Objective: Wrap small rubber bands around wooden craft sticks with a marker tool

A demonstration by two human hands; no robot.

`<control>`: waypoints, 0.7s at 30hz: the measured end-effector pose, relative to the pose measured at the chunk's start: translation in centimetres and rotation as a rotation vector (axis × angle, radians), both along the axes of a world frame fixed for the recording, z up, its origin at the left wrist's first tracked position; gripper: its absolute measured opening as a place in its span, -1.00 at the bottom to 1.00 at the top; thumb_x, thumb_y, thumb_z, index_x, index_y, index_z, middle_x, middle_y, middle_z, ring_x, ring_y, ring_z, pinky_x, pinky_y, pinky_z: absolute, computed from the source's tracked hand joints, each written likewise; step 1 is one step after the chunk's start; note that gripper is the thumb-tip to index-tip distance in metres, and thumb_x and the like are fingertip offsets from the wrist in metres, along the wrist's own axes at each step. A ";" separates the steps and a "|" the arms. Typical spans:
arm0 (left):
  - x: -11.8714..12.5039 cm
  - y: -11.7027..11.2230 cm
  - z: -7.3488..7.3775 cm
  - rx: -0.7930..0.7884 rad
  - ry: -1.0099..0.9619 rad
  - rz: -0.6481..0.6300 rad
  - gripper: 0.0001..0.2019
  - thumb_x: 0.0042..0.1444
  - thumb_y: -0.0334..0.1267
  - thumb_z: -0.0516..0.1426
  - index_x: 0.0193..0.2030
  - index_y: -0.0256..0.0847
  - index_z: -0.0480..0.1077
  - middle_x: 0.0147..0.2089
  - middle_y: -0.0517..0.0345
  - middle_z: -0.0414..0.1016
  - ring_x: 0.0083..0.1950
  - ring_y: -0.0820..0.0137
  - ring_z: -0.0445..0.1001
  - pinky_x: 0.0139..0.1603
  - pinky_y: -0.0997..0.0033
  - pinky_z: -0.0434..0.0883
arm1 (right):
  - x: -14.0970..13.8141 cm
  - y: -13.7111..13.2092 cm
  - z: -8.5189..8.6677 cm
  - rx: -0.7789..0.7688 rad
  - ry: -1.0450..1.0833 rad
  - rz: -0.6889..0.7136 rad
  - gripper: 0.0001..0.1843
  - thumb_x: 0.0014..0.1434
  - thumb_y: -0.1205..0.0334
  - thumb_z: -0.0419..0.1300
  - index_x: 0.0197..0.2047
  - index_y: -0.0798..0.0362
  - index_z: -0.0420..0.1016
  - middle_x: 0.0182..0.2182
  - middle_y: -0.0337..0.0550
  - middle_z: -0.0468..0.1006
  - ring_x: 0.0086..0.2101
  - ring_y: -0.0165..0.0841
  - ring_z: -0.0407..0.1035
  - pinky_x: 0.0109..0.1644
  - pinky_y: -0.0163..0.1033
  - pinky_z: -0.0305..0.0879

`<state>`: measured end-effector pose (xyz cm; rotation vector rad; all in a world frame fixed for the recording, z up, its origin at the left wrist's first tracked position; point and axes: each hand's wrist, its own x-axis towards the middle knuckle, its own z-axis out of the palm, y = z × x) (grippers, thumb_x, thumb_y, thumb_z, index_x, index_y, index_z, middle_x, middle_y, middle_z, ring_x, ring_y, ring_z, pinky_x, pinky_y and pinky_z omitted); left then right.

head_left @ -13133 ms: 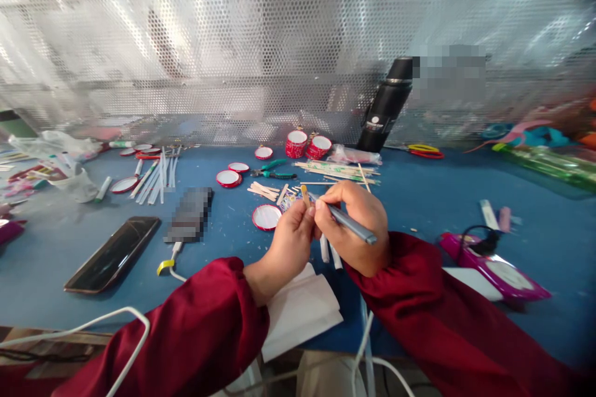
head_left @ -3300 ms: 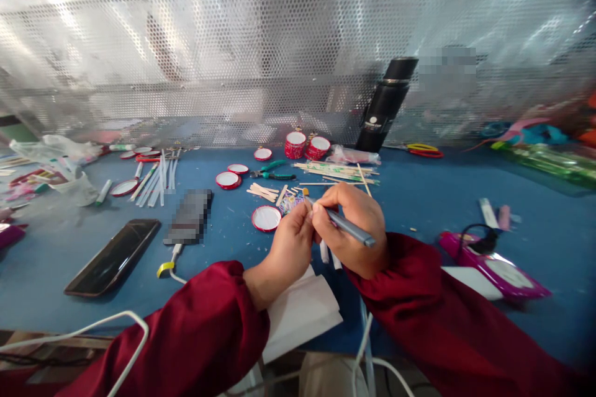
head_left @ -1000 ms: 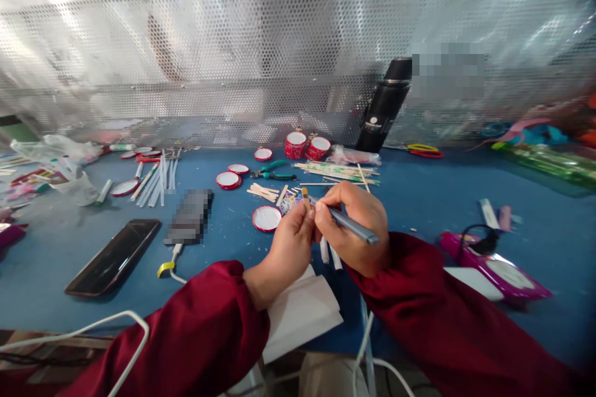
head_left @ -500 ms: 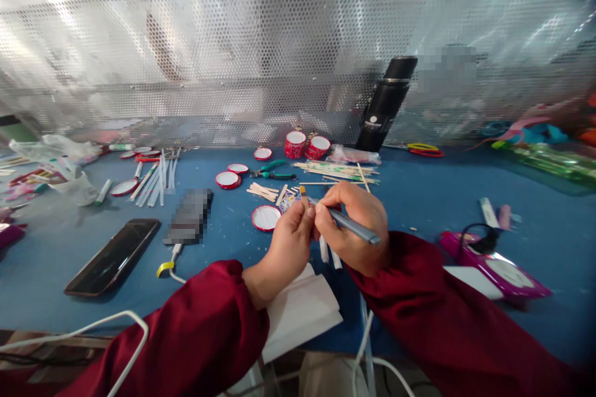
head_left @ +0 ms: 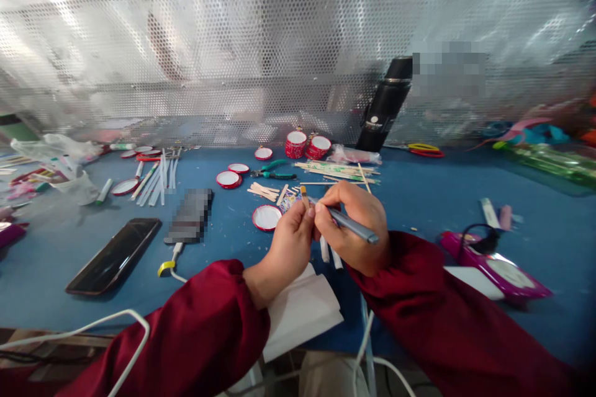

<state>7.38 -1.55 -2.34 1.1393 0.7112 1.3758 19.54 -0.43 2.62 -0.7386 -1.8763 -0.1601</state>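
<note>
My left hand [head_left: 288, 245] is closed in a pinch on a small wooden stick [head_left: 304, 194] whose yellow-tinted tip pokes up above the fingers. My right hand [head_left: 356, 226] grips a grey pen [head_left: 352, 227] like a writing tool, its tip touching the stick. Both hands hover over the blue table [head_left: 428, 198], just in front of a red-rimmed white lid [head_left: 266, 218] and a folded white paper [head_left: 302, 310]. Both sleeves are dark red.
More red lids [head_left: 228, 178], loose wooden sticks [head_left: 339, 170], green pliers [head_left: 274, 170], red tape rolls [head_left: 297, 143], a black flask [head_left: 384, 105] and scissors [head_left: 423, 151] lie behind. A black phone [head_left: 113, 254] sits left, a purple device [head_left: 493, 263] right. A perforated metal screen [head_left: 233, 56] closes the back.
Almost nothing differs: the hands stay together on the stick and pen, with only tiny shifts of the stick's tip and pen.
</note>
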 end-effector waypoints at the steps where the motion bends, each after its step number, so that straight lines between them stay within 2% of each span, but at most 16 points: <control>1: 0.0 0.0 -0.1 0.001 0.000 0.000 -0.54 0.22 0.15 0.17 -0.42 -0.21 0.23 -0.45 0.27 0.20 -0.43 0.53 0.12 -0.41 0.49 0.15 | 0.0 0.0 0.0 -0.003 -0.002 0.001 -0.83 0.17 0.32 0.18 -0.43 -0.03 0.29 -0.53 -0.26 0.40 -0.48 -0.36 0.30 -0.35 -0.21 0.23; 21: 0.0 -0.1 0.3 -0.004 -0.003 0.016 -0.56 0.20 0.13 0.21 -0.42 -0.21 0.28 -0.46 0.26 0.22 -0.44 0.52 0.14 -0.42 0.50 0.22 | 0.0 0.0 0.1 -0.037 0.001 -0.009 -0.84 0.19 0.29 0.17 -0.42 -0.04 0.29 -0.52 -0.24 0.42 -0.46 -0.33 0.33 -0.34 -0.19 0.24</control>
